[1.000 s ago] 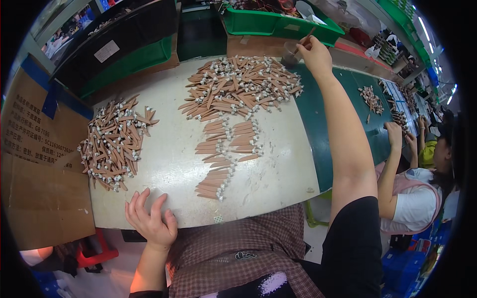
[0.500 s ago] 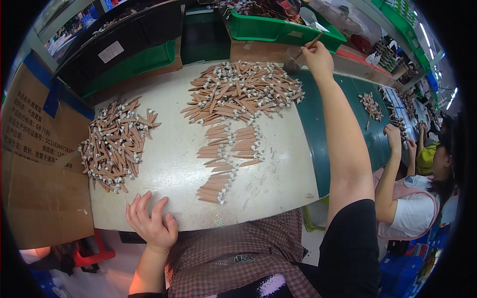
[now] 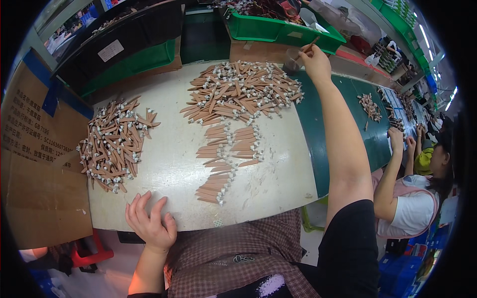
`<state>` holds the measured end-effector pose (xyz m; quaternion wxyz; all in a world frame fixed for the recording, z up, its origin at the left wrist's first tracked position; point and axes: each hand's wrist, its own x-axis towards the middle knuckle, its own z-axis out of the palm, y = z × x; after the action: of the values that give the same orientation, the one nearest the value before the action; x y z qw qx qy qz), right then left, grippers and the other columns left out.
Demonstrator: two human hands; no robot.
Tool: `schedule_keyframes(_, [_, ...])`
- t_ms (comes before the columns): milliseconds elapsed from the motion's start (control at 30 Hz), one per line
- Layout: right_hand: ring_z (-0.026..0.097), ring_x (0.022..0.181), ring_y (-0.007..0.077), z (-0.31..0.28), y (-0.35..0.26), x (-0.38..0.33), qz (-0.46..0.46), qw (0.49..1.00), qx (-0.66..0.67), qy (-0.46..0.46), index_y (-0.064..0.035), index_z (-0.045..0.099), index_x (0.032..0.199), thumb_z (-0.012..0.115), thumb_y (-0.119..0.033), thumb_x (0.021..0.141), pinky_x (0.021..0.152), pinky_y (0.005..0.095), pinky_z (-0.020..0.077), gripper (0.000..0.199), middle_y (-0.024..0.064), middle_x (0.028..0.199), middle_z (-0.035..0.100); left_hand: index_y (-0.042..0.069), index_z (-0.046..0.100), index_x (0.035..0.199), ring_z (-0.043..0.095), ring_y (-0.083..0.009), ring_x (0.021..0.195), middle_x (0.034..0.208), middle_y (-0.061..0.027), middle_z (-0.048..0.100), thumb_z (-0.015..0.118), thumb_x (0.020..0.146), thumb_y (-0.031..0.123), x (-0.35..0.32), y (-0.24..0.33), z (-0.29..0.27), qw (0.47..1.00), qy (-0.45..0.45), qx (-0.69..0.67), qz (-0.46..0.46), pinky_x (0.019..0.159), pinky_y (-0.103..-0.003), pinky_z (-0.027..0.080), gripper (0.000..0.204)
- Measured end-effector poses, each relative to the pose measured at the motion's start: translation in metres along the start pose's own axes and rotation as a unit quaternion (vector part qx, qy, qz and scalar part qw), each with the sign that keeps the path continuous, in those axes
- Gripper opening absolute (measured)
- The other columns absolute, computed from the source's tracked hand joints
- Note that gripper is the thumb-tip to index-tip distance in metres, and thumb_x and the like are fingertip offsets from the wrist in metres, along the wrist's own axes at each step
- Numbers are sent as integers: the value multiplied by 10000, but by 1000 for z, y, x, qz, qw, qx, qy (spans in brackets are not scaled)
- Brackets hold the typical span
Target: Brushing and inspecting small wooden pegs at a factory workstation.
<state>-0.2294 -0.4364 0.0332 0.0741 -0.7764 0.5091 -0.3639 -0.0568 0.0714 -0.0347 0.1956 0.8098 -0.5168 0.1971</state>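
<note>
Pinching a slim brown stick [image 3: 315, 41] at the clear cup [image 3: 289, 65] with our right hand [image 3: 316, 62], we have our left hand [image 3: 155, 227] loosely spread at the near edge of the white tabletop [image 3: 171, 159], by a heap of white-tipped strips [image 3: 116, 144].

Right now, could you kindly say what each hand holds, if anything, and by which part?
The right hand holds a thin brown stick, its grip partway along the length; the left hand, nothing visible.
</note>
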Motion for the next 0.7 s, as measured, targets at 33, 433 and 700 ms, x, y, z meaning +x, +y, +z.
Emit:
schedule_keyframes(33, [617,779,227,1,4,0,-36,999,-2,2,-121,625,909,626,-236,792,705,357,478,164,55,796,644,91,627,950,414,-346,1153,1156,-131,522,476,761,237,1,0,0,1000,0,-2,0,1002,-482,260,282])
schedule_keyframes(433, [622,819,243,-10,-14,-5,-50,997,-16,50,-127,621,918,604,-261,800,709,371,488,180,51,827,651,87,628,953,424,-344,1145,1157,-125,525,475,769,246,-1,-2,0,1000,0,-3,-3,989,-471,277,288])
schedule_keyframes(700, [620,795,238,-4,-2,-6,-25,998,-42,35,-129,619,907,642,-283,787,690,367,484,197,44,787,645,85,627,958,425,-345,1144,1158,-127,524,471,777,245,0,-1,0,1000,-3,-7,-1,988,-470,278,288])
